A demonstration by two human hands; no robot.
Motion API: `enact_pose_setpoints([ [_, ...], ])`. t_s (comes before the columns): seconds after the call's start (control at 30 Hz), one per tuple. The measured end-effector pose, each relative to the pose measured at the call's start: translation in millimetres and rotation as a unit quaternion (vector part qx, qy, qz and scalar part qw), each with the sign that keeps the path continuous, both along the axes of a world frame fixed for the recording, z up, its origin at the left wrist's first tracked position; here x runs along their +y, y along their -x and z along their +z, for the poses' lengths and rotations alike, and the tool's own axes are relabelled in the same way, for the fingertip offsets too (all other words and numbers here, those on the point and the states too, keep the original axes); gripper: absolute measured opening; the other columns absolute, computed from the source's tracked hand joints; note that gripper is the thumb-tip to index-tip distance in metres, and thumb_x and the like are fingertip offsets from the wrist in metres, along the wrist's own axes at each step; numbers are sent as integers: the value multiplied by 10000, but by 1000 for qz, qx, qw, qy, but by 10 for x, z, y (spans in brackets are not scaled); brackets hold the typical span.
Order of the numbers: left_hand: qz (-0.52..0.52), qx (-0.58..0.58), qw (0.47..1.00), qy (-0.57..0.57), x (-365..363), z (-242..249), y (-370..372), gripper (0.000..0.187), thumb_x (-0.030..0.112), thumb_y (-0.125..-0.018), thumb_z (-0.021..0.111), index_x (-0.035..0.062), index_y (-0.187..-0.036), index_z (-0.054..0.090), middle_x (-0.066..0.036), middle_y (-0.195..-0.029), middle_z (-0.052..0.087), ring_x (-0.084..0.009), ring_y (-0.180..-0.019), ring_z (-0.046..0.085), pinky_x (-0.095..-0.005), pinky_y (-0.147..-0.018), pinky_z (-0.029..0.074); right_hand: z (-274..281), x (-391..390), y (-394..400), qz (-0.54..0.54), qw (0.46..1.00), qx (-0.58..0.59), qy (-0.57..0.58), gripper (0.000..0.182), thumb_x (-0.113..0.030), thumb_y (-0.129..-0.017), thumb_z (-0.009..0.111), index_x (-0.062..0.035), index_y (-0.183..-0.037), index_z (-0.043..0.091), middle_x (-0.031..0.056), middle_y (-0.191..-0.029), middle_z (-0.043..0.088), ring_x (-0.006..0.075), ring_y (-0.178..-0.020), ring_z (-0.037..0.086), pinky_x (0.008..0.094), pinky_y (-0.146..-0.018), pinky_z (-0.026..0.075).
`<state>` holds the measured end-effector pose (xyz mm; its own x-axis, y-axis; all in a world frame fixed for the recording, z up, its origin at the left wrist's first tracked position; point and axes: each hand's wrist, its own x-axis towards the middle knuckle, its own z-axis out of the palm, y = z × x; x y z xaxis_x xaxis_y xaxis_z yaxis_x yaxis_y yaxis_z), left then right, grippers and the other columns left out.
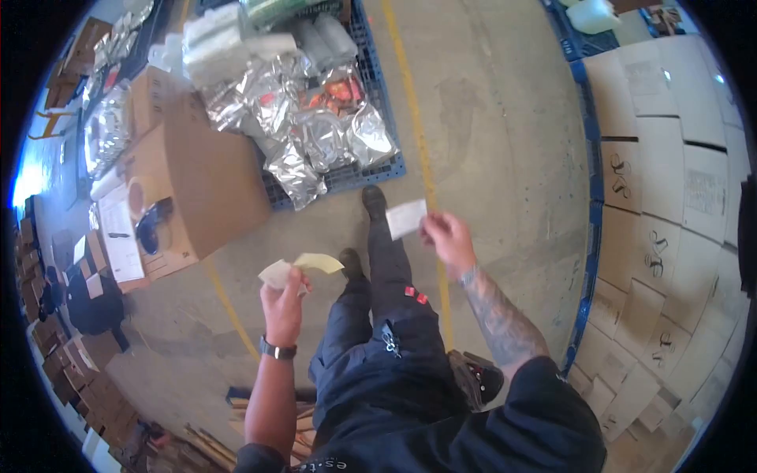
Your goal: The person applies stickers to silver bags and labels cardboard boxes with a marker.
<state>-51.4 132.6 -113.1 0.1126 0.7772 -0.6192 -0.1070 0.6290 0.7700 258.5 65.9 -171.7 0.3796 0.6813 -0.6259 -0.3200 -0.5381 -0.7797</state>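
My left hand (282, 311) is closed, pinching a white paper slip (276, 273) together with a curled pale yellow slip (319, 262) that sticks out to the right. In my right hand (449, 243), held a little farther forward, the thumb and fingers grip the edge of a separate white paper label (407, 219). Both hands are in front of my body, over my legs and the concrete floor, apart from each other.
A large cardboard box (213, 185) stands at left, with a tape roll, a tape dispenser (154, 227) and a printed sheet (118, 236) on it. Ahead, silver foil bags (319, 138) lie on a blue pallet (378, 87). Stacked cartons (654, 205) line the right side.
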Motion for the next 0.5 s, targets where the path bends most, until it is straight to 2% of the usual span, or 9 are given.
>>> enact_pose_setpoints([
  [0.03, 5, 10, 1000, 17, 51, -225, -13, 183, 169, -957, 629, -4, -1014, 620, -37, -861, 653, -101, -743, 603, -259, -676, 508, -397, 127, -147, 4, 999, -28, 30, 205, -190, -944, 639, -1, -1021, 660, 25, -845, 675, 86, -715, 621, 249, -610, 508],
  [0.1, -230, 133, 964, 0, 264, -820, -150, 210, 190, -947, 646, 11, -1057, 634, -37, -888, 662, -99, -760, 606, -257, -705, 513, -1140, 516, -397, 58, 992, -88, 64, 226, -212, -930, 654, -4, -1018, 665, 27, -832, 674, 83, -709, 619, 242, -616, 500],
  [0.13, -337, 174, 925, -41, 393, -1111, -222, 274, 221, -918, 672, 20, -1103, 657, -71, -1031, 675, -174, -930, 644, -310, -812, 522, -1454, 690, -454, 58, 994, -72, 60, 233, -212, -923, 662, 4, -1010, 667, 29, -825, 674, 84, -710, 617, 244, -625, 498],
  [0.17, -335, 175, 925, -29, 517, -1441, -356, 274, 221, -918, 672, 20, -1103, 657, -71, -1031, 675, -174, -930, 644, -310, -812, 522, -1786, 882, -505, 57, 995, -59, 54, 241, -213, -915, 671, 12, -1002, 669, 31, -817, 673, 86, -711, 616, 246, -633, 496],
  [0.23, -469, 215, 823, -240, 725, -2090, -686, 241, 192, -886, 675, 42, -1075, 683, -116, -1184, 658, -281, -1032, 639, -381, -896, 506, -2498, 1149, -562, 85, 991, -89, 46, 249, -214, -912, 675, 19, -999, 669, 38, -820, 677, 88, -725, 619, 250, -649, 499],
  [0.3, -506, 224, 800, -232, 948, -2809, -950, 226, 172, -856, 674, 79, -1060, 699, -139, -1307, 596, -344, -1135, 586, -434, -970, 464, -3159, 1359, -551, 108, 986, -120, 35, 258, -215, -909, 679, 27, -996, 669, 44, -823, 682, 91, -738, 623, 254, -665, 502],
  [0.37, -542, 232, 752, -295, 1183, -3460, -1176, 148, 159, -854, 665, 87, -978, 701, -126, -1343, 572, -334, -1073, 619, -435, -906, 497, -3688, 1494, -503, 94, 987, -128, -19, 270, -215, -898, 690, 34, -1000, 673, 51, -828, 694, 96, -756, 629, 259, -697, 507],
  [0.5, -551, 278, 753, -228, 1561, -3935, -1608, 98, 150, -855, 655, 67, -900, 680, -104, -1408, 520, -339, -964, 654, -439, -815, 524, -4268, 1681, -452, 94, 990, -105, -2, 270, -214, -886, 699, 27, -1007, 680, 60, -842, 704, 97, -751, 636, 265, -703, 512],
])
